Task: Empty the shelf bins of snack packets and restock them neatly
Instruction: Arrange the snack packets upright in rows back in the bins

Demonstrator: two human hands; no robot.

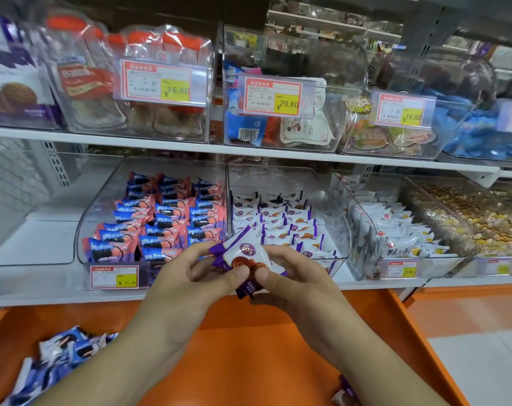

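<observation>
Pinching a white-and-purple packet (250,254) between your left hand (190,276) and right hand (293,273), you're mid-restock; next, slot it upright into the middle bin (341,230) rows.

White-and-purple packet (246,254), orange tray (249,347)

I see a white-and-purple snack packet (249,254) tilted just before the clear middle bin (341,230), where matching packets (281,227) lie in neat rows.
</observation>
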